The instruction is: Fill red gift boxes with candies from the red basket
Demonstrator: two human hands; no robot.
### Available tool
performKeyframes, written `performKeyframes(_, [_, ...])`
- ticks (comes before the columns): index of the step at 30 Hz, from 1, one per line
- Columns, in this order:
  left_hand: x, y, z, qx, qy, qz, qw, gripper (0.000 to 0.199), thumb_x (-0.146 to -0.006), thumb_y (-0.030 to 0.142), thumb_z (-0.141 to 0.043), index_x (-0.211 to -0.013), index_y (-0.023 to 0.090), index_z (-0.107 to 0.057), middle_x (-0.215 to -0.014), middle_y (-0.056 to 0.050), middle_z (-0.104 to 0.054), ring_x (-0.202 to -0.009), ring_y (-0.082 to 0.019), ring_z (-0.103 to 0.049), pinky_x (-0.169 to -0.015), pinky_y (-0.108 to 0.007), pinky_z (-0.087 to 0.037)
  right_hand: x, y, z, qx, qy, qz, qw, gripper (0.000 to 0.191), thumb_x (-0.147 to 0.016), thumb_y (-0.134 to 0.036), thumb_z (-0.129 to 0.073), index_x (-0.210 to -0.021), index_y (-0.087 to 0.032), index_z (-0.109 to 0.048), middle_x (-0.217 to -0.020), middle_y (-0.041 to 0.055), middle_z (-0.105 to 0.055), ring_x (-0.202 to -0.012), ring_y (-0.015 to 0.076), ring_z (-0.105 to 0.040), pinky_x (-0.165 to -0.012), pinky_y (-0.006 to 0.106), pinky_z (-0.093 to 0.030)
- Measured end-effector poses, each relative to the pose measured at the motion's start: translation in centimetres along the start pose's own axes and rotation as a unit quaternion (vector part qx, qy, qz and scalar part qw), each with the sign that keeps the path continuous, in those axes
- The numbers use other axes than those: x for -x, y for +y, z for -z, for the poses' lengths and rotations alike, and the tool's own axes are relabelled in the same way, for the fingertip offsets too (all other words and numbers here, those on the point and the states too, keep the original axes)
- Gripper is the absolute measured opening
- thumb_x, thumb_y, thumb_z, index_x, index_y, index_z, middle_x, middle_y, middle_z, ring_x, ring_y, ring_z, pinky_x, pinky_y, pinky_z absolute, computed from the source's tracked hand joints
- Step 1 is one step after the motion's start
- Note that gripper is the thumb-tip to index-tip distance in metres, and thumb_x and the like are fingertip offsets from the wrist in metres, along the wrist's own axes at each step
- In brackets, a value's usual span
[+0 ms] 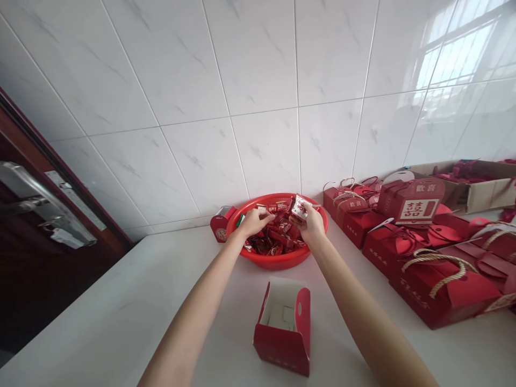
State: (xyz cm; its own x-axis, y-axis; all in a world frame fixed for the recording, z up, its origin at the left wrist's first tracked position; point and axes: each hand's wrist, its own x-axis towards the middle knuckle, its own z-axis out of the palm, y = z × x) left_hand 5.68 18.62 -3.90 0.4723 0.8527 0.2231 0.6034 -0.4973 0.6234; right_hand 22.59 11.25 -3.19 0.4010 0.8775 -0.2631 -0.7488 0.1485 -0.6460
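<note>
A round red plastic basket (278,262) full of small wrapped sweets (282,234) stands against the wall. My right hand (313,223) is closed on a small white packet with red print (299,207) over the basket's right side. Above the sweets on the left, my left hand (257,222) has its thumb and fingers pinched together; anything between them is too small to make out. Nearer to me, between my forearms, a red gift box (282,346) stands with its top flaps up, showing its white inside.
Several closed red gift boxes (439,285) with cord handles crowd the right side. Behind them is a cardboard carton (484,192) with red items. A small red box (221,224) touches the basket's left side. A brown door (52,215) is at far left.
</note>
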Motion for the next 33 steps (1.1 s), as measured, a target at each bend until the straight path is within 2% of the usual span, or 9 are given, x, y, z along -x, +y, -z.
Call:
performKeyframes(6, [-0.1,-0.5,-0.2,0.028,-0.023,0.008,0.999,0.01,-0.067,0.02,-0.069,-0.076,0.021,-0.075,-0.08,-0.001,-0.076,-0.079,-0.022,-0.07,-0.073,-0.029,-0.053,-0.2,0.2,0.1,0.001,-0.004,0.002,1.0,0.011,-0.086,-0.015,-0.059,-0.076,-0.018,-0.062,-0.061,-0.0045,-0.065,-0.049,0.0108,-0.062,-0.045,0.022,-0.056])
performKeyframes(8, [-0.4,-0.9,-0.3,0.045,0.0,0.003,0.999,0.011,-0.068,0.021,-0.069,-0.077,0.019,-0.075,-0.081,-0.003,-0.076,-0.081,-0.023,-0.07,-0.076,-0.031,-0.054,-0.2,0.2,0.1,0.003,-0.005,0.001,1.0,0.011,-0.086,-0.015,-0.059,-0.077,-0.018,-0.063,-0.06,-0.0044,-0.065,-0.05,0.0107,-0.061,-0.045,0.022,-0.056])
performKeyframes(11, [-0.8,-1.2,-0.4,0.08,0.056,-0.013,0.995,0.017,-0.073,0.025,-0.068,-0.087,0.017,-0.074,-0.097,-0.007,-0.077,-0.093,-0.023,-0.069,-0.087,-0.033,-0.053,-0.1,0.1,0.1,0.005,-0.004,0.002,1.0,0.011,-0.087,-0.015,-0.058,-0.078,-0.018,-0.063,-0.06,-0.0044,-0.064,-0.05,0.0107,-0.061,-0.045,0.022,-0.056])
performKeyframes(13, [-1.0,-1.3,-0.4,0.107,0.084,-0.023,0.99,0.021,-0.075,0.029,-0.067,-0.092,0.017,-0.073,-0.102,-0.008,-0.076,-0.095,-0.023,-0.069,-0.087,-0.033,-0.053,-0.1,0.1,0.1,0.006,-0.003,0.002,1.0,0.01,-0.086,-0.015,-0.058,-0.078,-0.019,-0.062,-0.061,-0.0047,-0.065,-0.049,0.0107,-0.061,-0.045,0.022,-0.056])
performKeyframes(20, [-0.7,-0.7,0.1,0.158,0.133,-0.035,0.978,0.025,-0.081,0.039,-0.062,-0.087,0.016,-0.069,-0.07,-0.001,-0.067,-0.061,-0.015,-0.06,-0.06,-0.026,-0.049,0.1,0.0,0.0,0.022,-0.029,-0.005,0.999,0.012,-0.084,-0.015,-0.06,-0.073,-0.018,-0.062,-0.059,-0.0034,-0.064,-0.049,0.0118,-0.061,-0.046,0.024,-0.057])
performKeyframes(23, [-0.6,-0.4,0.1,0.15,0.146,-0.028,0.977,0.022,-0.081,0.036,-0.06,-0.084,0.017,-0.07,-0.066,0.0,-0.065,-0.057,-0.014,-0.057,-0.056,-0.026,-0.047,0.2,0.0,0.0,0.028,-0.049,-0.008,0.998,0.008,-0.082,-0.015,-0.063,-0.074,-0.019,-0.063,-0.061,-0.0025,-0.066,-0.052,0.0127,-0.063,-0.048,0.024,-0.058])
performKeyframes(28, [-0.7,-0.6,0.0,0.089,0.194,-0.011,0.977,0.014,-0.076,0.02,-0.057,-0.079,0.019,-0.071,-0.074,-0.003,-0.07,-0.07,-0.019,-0.064,-0.07,-0.031,-0.053,0.3,0.0,0.0,0.033,-0.069,-0.011,0.997,0.006,-0.078,-0.017,-0.069,-0.076,-0.019,-0.064,-0.061,-0.0022,-0.067,-0.055,0.014,-0.065,-0.049,0.023,-0.057])
performKeyframes(31, [-0.6,-0.6,0.2,0.034,0.228,-0.015,0.973,0.018,-0.07,0.011,-0.057,-0.077,0.02,-0.071,-0.087,-0.006,-0.072,-0.092,-0.024,-0.066,-0.087,-0.036,-0.053,0.3,0.0,0.0,0.029,-0.067,-0.011,0.997,0.006,-0.078,-0.016,-0.068,-0.075,-0.019,-0.063,-0.06,-0.003,-0.066,-0.052,0.0131,-0.063,-0.047,0.022,-0.056])
performKeyframes(33, [-0.4,-0.2,0.3,0.009,0.21,-0.036,0.977,0.022,-0.07,0.01,-0.056,-0.08,0.02,-0.073,-0.096,-0.007,-0.073,-0.102,-0.024,-0.065,-0.094,-0.037,-0.051,0.3,-0.1,0.0,0.025,-0.062,-0.01,0.998,0.007,-0.078,-0.016,-0.067,-0.074,-0.019,-0.063,-0.058,-0.0037,-0.065,-0.051,0.0124,-0.062,-0.046,0.021,-0.055])
